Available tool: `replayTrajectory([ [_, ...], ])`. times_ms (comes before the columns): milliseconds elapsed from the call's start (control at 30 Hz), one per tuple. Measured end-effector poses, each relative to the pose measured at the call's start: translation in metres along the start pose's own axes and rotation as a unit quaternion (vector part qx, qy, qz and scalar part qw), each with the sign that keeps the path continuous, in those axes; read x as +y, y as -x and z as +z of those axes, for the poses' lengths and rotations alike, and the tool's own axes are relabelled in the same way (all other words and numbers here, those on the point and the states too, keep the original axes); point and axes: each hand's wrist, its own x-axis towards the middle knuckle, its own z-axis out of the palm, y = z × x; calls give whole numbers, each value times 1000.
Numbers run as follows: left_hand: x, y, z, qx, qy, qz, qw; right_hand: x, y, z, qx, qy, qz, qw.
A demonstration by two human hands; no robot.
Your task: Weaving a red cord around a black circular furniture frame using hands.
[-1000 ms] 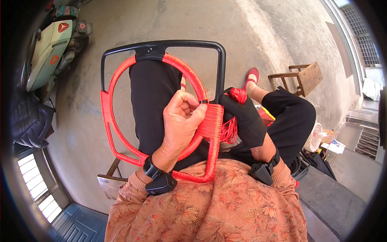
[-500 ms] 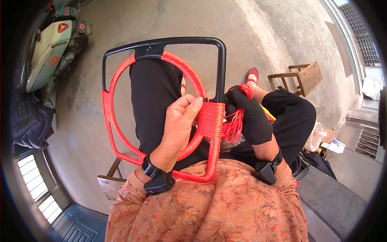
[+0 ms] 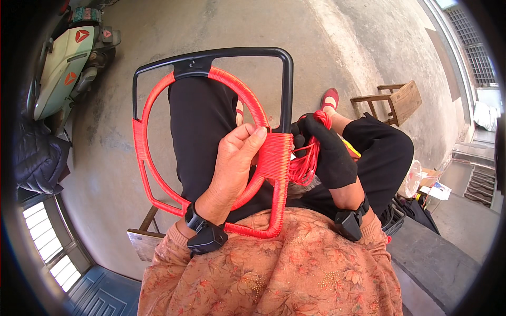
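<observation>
A black metal frame [image 3: 287, 89] with a ring inside it lies over my lap and left thigh. Red cord [image 3: 275, 158] is wound tightly round most of the ring and the frame's lower part; the top bar and upper sides are bare black. My bare left hand [image 3: 238, 160] pinches the frame beside the wound joint on the right, thumb on top. Just right of that joint, my right hand [image 3: 328, 152] in a black glove is closed round a looped bundle of red cord [image 3: 307, 167]. Its fingertips are partly hidden behind the cord and frame.
A small wooden stool [image 3: 403, 102] stands on the concrete floor at the right. Far left is a parked scooter [image 3: 63, 73] with a dark padded jacket [image 3: 39, 152] below it. A plastic bag [image 3: 412, 179] and a grey bench [image 3: 437, 258] are at the lower right.
The frame has shifted very slightly left, and my right hand has moved a little with the cord. My left hand keeps the same grip.
</observation>
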Motion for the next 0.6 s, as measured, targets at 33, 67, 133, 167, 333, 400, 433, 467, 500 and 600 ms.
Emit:
replayTrajectory([
  [33, 0, 0, 0, -1, 3, -1, 1000, 0, 0, 0, 2, -6, -2, 1000],
  [67, 0, 0, 1, -1, 5, -2, 1000, 1, 0, -1, 5, -13, -3, 1000],
  [133, 0, 0, 2, 1, 11, -5, 1000, 1, 0, -1, -4, -17, -2, 1000],
  [167, 0, 0, 2, 0, 14, -4, 1000, 1, 0, -2, -8, -20, -2, 1000],
  [333, 1, 1, 1, 0, 14, -2, 1000, -2, -3, -6, 7, -32, -11, 999],
  [400, 1, 1, 1, -5, 23, -2, 1000, -1, -4, -9, 5, -48, -9, 999],
  [433, 1, 1, 1, -9, 33, -3, 999, -1, -5, -10, 4, -51, -2, 999],
  [467, 1, 1, 2, -13, 44, 0, 999, 0, -5, -10, -4, -55, 5, 998],
  [500, 1, 1, 2, -21, 47, 0, 999, 1, -5, -11, -12, -49, 5, 999],
  [600, -1, 1, 4, -37, 54, 3, 998, 2, -5, -11, -28, -33, 2, 999],
])
